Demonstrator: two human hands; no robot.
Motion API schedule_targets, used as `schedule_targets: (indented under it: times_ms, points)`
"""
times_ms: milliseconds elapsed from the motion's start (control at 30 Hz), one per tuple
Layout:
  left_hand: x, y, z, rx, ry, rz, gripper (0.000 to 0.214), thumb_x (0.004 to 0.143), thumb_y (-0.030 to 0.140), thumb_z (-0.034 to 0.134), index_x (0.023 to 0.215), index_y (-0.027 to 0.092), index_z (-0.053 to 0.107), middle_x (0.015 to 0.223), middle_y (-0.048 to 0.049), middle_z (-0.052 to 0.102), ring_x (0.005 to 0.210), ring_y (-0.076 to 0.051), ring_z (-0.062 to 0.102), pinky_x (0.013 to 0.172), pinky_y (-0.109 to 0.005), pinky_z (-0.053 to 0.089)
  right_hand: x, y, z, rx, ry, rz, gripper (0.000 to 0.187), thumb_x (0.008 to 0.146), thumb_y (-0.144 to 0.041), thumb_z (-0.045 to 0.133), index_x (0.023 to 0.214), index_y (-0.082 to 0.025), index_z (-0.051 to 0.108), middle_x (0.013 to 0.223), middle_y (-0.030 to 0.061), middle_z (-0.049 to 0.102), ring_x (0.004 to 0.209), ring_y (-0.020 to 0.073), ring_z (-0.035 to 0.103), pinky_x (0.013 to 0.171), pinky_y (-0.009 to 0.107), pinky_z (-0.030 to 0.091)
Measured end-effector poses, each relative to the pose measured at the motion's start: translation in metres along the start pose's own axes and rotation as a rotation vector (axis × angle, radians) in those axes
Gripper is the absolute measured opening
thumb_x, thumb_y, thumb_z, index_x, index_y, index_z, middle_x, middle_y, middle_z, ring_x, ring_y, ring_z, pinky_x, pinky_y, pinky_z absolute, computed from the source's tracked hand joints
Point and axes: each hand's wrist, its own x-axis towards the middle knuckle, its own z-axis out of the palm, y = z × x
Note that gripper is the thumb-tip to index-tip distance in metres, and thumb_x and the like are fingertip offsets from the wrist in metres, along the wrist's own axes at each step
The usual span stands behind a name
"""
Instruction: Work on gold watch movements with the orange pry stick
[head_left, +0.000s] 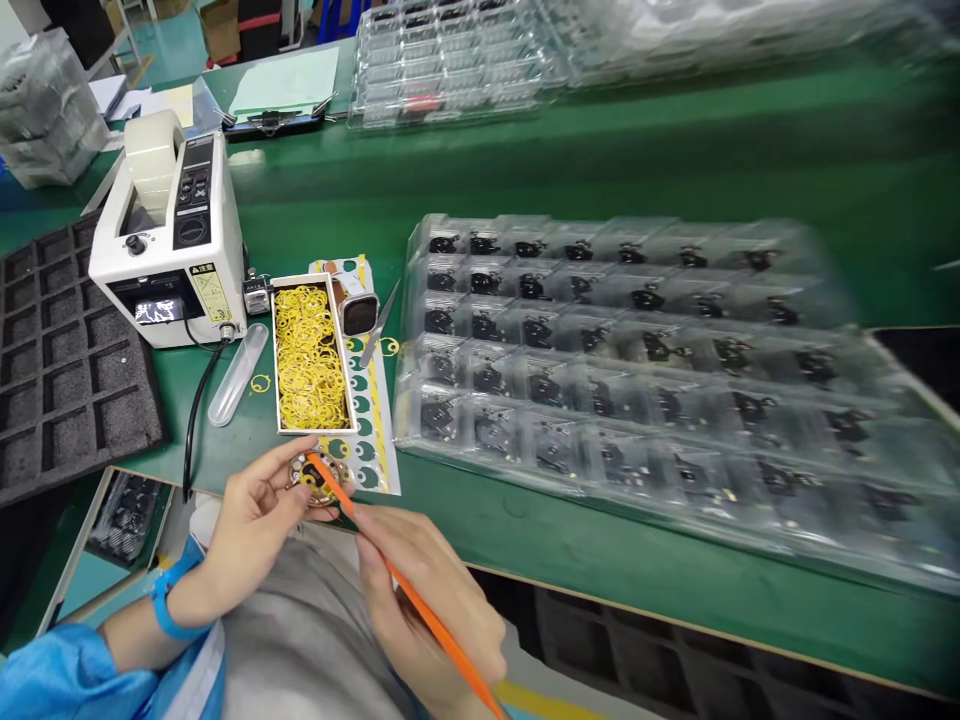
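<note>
Green desk [480, 530], one box [300, 280] of yellow rings [309, 355], left hand [251, 520] gripping one round part [315, 478], right hand [420, 590] gripping one long orange stick [450, 642], its tip pointing up-left at the part

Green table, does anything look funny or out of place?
A small yellow ring lies loose on the green workbench, outside the white box full of yellow rings, so it looks dropped.
</note>
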Motion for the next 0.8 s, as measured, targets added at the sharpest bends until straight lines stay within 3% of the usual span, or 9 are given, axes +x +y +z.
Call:
schedule_targets:
  times_ms: [200,367,500,633,800]
  points:
    - [0.002,-0.001,-0.003,0.001,0.003,0.01,0.041,0.082,0.033,0.074,0.12,0.018,0.071,0.102,-0.0103,0.081,0.095,-0.03,0.078,0.084,-0.04,0.064,-0.005,0.007,-0.004,-0.201,-0.209,-0.313,0.049,0.089,0.004,0.051,0.138,-0.003,0.057,0.102,0.0185,0.078,0.098,0.0271,0.073,0.072,0.036,0.065]
    - [0.006,-0.001,-0.007,-0.058,0.014,-0.043,0.035,0.078,0.028,0.073,0.112,0.018,0.075,0.101,-0.0096,0.081,0.093,-0.03,0.078,0.08,-0.039,0.064,0.002,0.008,-0.013,-0.218,-0.283,-0.321,0.04,0.09,0.004,0.047,0.123,-0.008,0.067,0.103,0.0156,0.078,0.099,0.0251,0.072,0.074,0.036,0.065]
    - [0.009,0.0,-0.009,-0.108,-0.003,-0.09,0.033,0.073,0.027,0.081,0.103,0.016,0.075,0.09,-0.0084,0.082,0.082,-0.026,0.079,0.067,-0.029,0.064,0.007,0.004,-0.024,-0.057,-0.14,-0.098,0.04,0.087,0.001,0.055,0.121,-0.018,0.068,0.094,0.0102,0.077,0.086,0.0231,0.072,0.065,0.036,0.061]
    - [0.009,-0.001,-0.009,-0.083,-0.014,-0.08,0.036,0.067,0.031,0.088,0.094,0.015,0.072,0.083,-0.0076,0.081,0.074,-0.024,0.08,0.056,-0.021,0.06,-0.001,0.002,-0.03,0.083,0.069,0.183,0.03,0.094,-0.014,0.049,0.112,-0.022,0.072,0.089,0.0087,0.074,0.079,0.0259,0.07,0.063,0.042,0.057]
    - [0.009,-0.003,-0.008,0.01,-0.009,-0.023,0.034,0.066,0.035,0.088,0.081,0.014,0.067,0.072,-0.0079,0.079,0.06,-0.021,0.077,0.041,-0.016,0.05,-0.011,-0.002,-0.03,0.065,0.116,0.3,0.032,0.097,-0.024,0.042,0.086,-0.021,0.073,0.089,0.0099,0.068,0.084,0.0272,0.068,0.068,0.044,0.056]
